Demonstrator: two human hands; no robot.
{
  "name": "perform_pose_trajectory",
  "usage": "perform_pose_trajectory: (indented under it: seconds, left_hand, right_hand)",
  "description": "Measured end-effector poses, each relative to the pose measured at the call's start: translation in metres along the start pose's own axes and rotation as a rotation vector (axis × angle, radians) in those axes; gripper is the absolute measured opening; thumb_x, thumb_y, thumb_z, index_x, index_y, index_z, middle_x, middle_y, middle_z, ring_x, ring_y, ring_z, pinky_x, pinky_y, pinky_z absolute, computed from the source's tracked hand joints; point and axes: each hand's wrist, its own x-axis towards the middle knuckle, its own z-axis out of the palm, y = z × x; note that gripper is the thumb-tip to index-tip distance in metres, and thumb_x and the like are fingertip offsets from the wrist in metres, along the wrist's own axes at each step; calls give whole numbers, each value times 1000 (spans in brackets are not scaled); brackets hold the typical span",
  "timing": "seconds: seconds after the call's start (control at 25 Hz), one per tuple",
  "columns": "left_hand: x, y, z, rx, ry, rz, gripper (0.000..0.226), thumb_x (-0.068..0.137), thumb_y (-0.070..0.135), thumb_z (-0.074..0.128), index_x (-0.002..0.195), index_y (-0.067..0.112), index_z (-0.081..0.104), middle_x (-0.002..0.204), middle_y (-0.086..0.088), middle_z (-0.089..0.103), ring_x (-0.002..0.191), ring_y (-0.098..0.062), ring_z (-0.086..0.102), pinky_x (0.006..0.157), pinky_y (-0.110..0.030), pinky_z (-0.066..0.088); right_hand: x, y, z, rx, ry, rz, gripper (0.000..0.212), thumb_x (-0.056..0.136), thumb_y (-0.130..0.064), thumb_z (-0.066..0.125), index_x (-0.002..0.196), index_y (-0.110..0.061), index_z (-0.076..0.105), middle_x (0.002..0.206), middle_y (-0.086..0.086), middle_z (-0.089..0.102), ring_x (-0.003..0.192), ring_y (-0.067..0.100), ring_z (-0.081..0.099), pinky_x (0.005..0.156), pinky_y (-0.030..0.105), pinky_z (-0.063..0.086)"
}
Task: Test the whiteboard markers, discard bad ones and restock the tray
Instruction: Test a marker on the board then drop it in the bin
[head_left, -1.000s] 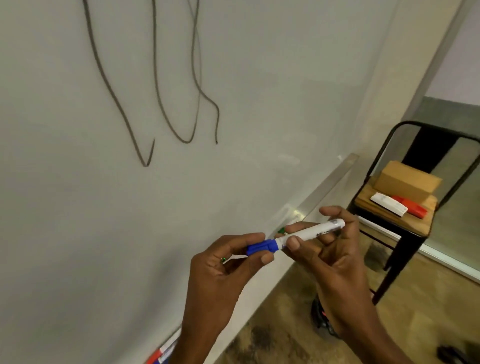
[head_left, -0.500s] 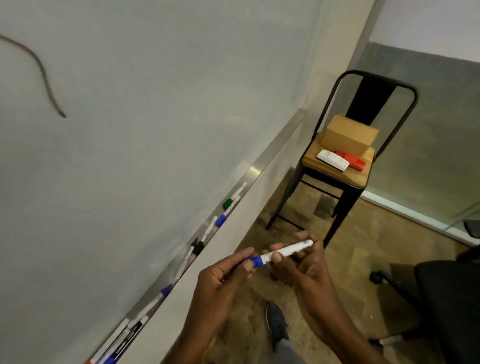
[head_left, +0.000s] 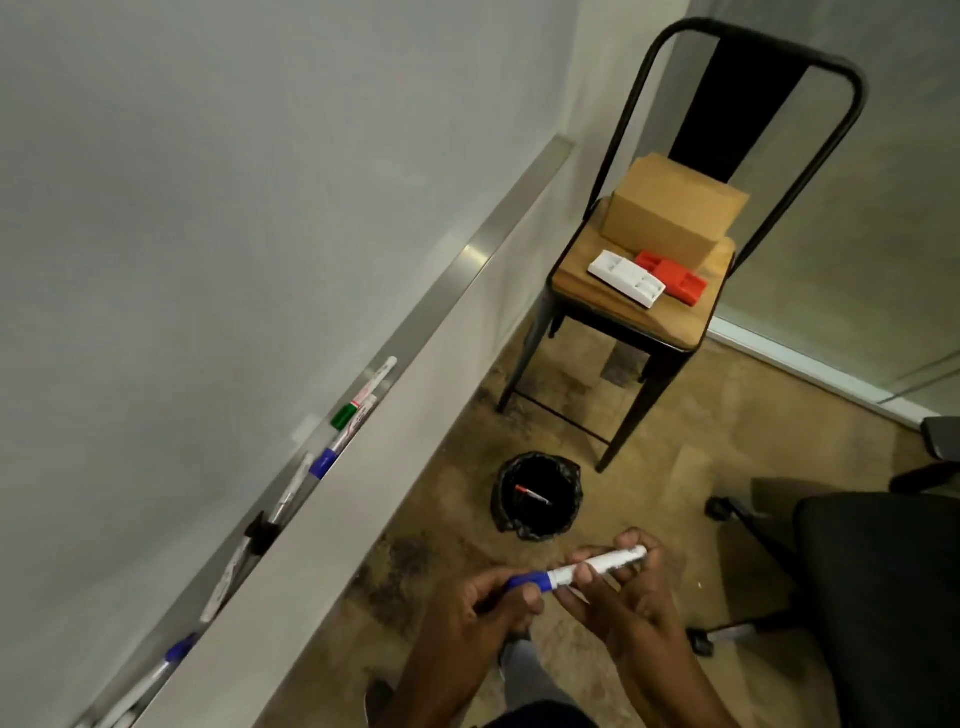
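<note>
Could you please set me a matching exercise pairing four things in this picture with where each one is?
Things:
1 blue-capped marker
2 red-capped marker
3 green-capped marker
4 cardboard box

Places:
A on the chair seat
B in the whiteboard tray
C held between left hand and right hand
D in the black bin

Pairs: 1-C, 2-D, 3-B, 4-A

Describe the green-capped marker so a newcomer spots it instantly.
Follow the metal tray under the whiteboard toward the chair. Near the far end of the marker row lies the green-capped marker, just beyond a blue-capped marker. It has the only green cap there.
</note>
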Motion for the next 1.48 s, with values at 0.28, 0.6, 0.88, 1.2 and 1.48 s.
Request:
perform_pose_trajectory:
  seconds: [0.28,0.6,0.88,1.2,1.48]
  left_hand:
    - [106,-19,57,76,39,-170,25,91,7,66,115,13,70,90,12,70,76,4,68,65,-5,50]
    - [227,-38,63,49,119,-289,52,93,26,64,139,5,53,136,-11,60,123,-26,61,102,-34,53]
    - [253,-61,56,261,101,-327,50,102,23,51,148,6,40,150,-14,48,135,-30,49,108,-39,42]
    - [216,-98,32,641,19,-82,50,106,24,39,153,14,30,164,-5,23,153,-22,21,122,-34,24]
    - [158,-120,1,715,137,-10,53,105,38,35,154,19,29,165,-1,20,154,-21,15,123,-42,26]
  right_hand:
    - [120,53,-41,275,352,326,30,92,8,58,114,-11,51,99,24,62,85,30,64,70,39,62]
    - [247,83,-66,329,419,433,9,94,3,58,103,4,56,92,21,60,78,25,62,54,29,62]
    - [294,102,-101,42,436,643,7,102,-9,50,97,-8,55,97,12,45,62,23,46,67,35,48]
    - [241,126,-77,-1121,-48,130,56,104,-39,38,152,-9,34,156,11,36,145,28,33,114,37,33]
    - [192,158,-49,-1506,-331,-305,62,105,-43,30,157,-14,13,166,2,8,153,18,0,123,40,21]
